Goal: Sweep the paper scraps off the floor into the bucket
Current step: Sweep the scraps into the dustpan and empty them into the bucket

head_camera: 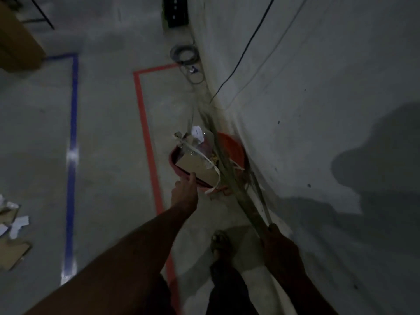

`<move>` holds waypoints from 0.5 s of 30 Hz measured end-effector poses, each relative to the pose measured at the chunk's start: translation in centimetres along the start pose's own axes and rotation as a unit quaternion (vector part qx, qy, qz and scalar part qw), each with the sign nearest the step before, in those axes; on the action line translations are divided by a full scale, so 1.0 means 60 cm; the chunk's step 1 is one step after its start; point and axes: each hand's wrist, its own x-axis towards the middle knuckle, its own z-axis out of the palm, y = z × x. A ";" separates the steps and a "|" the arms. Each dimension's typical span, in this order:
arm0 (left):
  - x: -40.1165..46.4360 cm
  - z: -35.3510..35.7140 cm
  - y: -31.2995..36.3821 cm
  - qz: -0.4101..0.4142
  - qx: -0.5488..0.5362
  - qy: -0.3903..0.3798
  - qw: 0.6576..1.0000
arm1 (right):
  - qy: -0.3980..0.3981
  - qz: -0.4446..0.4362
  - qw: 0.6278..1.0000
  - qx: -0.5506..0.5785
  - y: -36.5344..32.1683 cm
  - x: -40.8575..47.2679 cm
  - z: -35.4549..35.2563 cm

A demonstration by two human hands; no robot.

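Right hand [276, 241] grips bristly broom [229, 176]; left hand [185, 192] holds dustpan [195, 165] (cardboard-laden) over bucket [231, 148].

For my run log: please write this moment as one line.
left hand: holds red bucket rim | right hand: grips broom | scraps: remain on floor

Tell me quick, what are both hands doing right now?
Left hand: holding the dustpan at its near edge, tipped over the red bucket.
Right hand: gripping the broom.
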 end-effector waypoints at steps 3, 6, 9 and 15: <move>0.076 0.042 0.043 -0.026 0.014 -0.047 0.998 | -0.001 -0.035 0.999 -0.012 0.055 0.087 0.021; 0.148 0.085 0.060 -0.036 0.022 -0.071 0.997 | -0.020 -0.049 0.998 -0.031 0.078 0.162 0.043; 0.214 0.115 0.065 -0.039 0.041 -0.070 0.996 | -0.030 -0.031 0.999 -0.015 0.076 0.223 0.053; 0.303 0.103 0.074 0.023 0.150 -0.089 0.984 | 0.023 0.003 1.000 0.016 0.079 0.289 0.088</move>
